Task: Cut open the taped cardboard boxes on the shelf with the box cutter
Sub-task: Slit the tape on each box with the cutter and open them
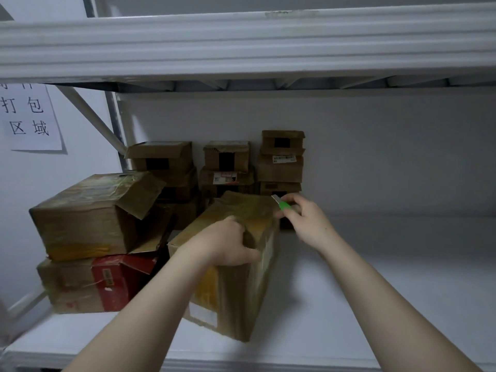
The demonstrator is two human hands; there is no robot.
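White metal shelving unit (349, 357) fills the view; thick ribbed upper beam (241, 44) runs across the top, scuff mark (290, 14) on its upper edge; cross ribs (228, 84) show under the upper level; lower shelf board (375, 291) white, smooth, soft shadows; back wall (389, 146) plain pale grey; upright post (115, 122) and diagonal brace (91, 119) at left, both white; side wall (16, 189) at left carries a paper sign (29, 116) with black Chinese characters, top row cut off by the beam; light dim, cool, bluish.
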